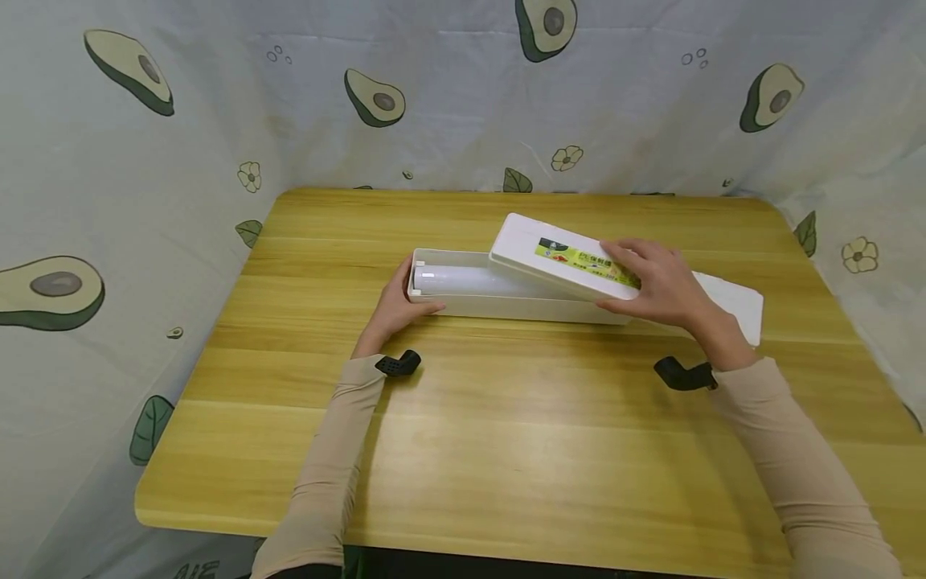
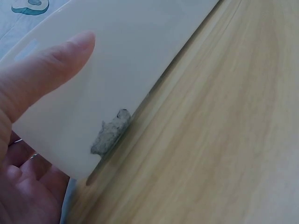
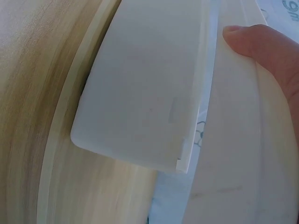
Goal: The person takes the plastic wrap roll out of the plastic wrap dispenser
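A long white cling film box [image 1: 521, 308] lies on the wooden table with its left part uncovered. Inside it shows a white roll [image 1: 463, 280]. My left hand [image 1: 391, 310] grips the box's left end, thumb on the front wall. In the left wrist view a grey ragged patch [image 2: 112, 133] marks that wall's lower edge. My right hand [image 1: 661, 281] holds the white lid [image 1: 524, 239], which has a yellow-green label [image 1: 586, 261]. The lid slants across the box's right part and reaches past its right end. In the right wrist view a gap separates lid and box wall [image 3: 135, 88].
The wooden table [image 1: 506, 450] has rounded corners and stands against a white curtain [image 1: 448, 48] printed with avocados. Black wrist mounts [image 1: 398, 364] sit on both forearms, over beige sleeves [image 1: 321, 474].
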Available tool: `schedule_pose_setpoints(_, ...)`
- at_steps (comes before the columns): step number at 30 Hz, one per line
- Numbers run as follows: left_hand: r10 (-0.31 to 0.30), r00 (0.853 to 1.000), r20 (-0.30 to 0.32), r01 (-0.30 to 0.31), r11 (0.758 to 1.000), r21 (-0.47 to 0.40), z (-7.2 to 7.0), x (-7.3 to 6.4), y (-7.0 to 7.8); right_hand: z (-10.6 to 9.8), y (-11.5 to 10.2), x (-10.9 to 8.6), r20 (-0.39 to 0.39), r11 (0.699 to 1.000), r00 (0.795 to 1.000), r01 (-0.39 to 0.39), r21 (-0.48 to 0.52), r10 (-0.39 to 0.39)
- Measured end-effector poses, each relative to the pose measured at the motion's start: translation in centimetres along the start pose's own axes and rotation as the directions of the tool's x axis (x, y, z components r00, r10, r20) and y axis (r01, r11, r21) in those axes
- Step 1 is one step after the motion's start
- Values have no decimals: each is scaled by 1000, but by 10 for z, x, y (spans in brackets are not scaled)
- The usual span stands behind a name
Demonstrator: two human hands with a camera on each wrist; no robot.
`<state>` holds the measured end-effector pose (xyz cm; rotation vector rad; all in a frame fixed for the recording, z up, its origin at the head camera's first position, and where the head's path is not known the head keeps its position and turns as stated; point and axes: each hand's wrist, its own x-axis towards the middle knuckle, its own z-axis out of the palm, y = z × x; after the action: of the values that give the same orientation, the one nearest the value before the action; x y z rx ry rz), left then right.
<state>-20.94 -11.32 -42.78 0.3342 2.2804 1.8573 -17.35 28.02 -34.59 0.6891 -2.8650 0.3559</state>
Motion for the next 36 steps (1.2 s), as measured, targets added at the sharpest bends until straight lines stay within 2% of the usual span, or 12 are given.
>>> schedule_pose_setpoints(4, 14, 1000, -13, -14, 1000, 1, 0, 7, -15, 0, 2, -3, 0, 1000, 1000, -8, 1, 8)
schedule_pose_setpoints(8, 17, 1000, -18, -16, 1000, 15, 1, 7, -17, -1, 4, -6, 3, 1000, 1000, -26, -3, 26)
schedule_pose_setpoints(16, 3, 1000, 12, -3, 1000, -4, 1, -5, 10, -5, 9, -11, 20, 998, 997, -68, -11, 68)
schedule_pose_setpoints(20, -4, 1000, 13, 4, 1000, -2, 1, -7, 13, -7, 11, -14, 24, 997, 997, -80, -12, 80)
schedule_pose_setpoints(27, 45, 999, -17, -45, 999, 21, 1, 5, -16, -8, 15, -18, -4, 997, 997, -72, -7, 72)
schedule_pose_setpoints(33, 33, 999, -18, -32, 999, 31, 1, 5, -16, -10, 20, -21, -14, 997, 996, -83, -2, 83)
schedule_pose_setpoints(36, 13, 1000, -9, -13, 1000, 26, 1, 2, -7, -11, 22, -23, -12, 995, 995, -95, -8, 95)
